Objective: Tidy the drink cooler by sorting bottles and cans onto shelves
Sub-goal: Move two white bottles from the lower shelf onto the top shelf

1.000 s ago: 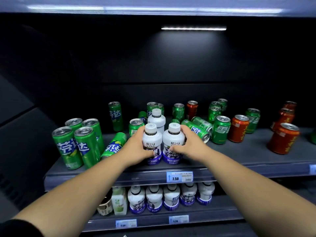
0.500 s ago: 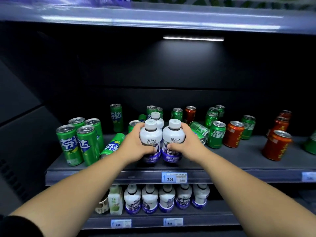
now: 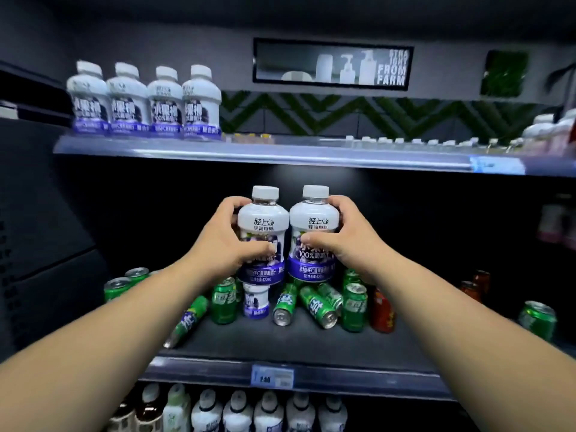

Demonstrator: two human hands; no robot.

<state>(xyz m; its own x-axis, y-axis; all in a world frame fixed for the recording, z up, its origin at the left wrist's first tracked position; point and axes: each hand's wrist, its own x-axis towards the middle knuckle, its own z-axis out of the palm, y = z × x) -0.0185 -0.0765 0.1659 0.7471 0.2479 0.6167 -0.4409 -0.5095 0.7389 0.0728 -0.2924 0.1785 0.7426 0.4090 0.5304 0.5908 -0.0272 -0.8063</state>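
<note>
Hands grip one white juice bottle each, upright & touching side by side, in the air above the middle shelf (image 3: 296,344). L hand (image 3: 227,241): fingers curled round the far side of the left bottle (image 3: 263,226), thumb across its label; R hand (image 3: 346,241) does the same on the right bottle (image 3: 314,222). Third bottle (image 3: 256,302) stands on that shelf under them, w/ green cans (image 3: 353,307) upright & tipped around it.
</note>
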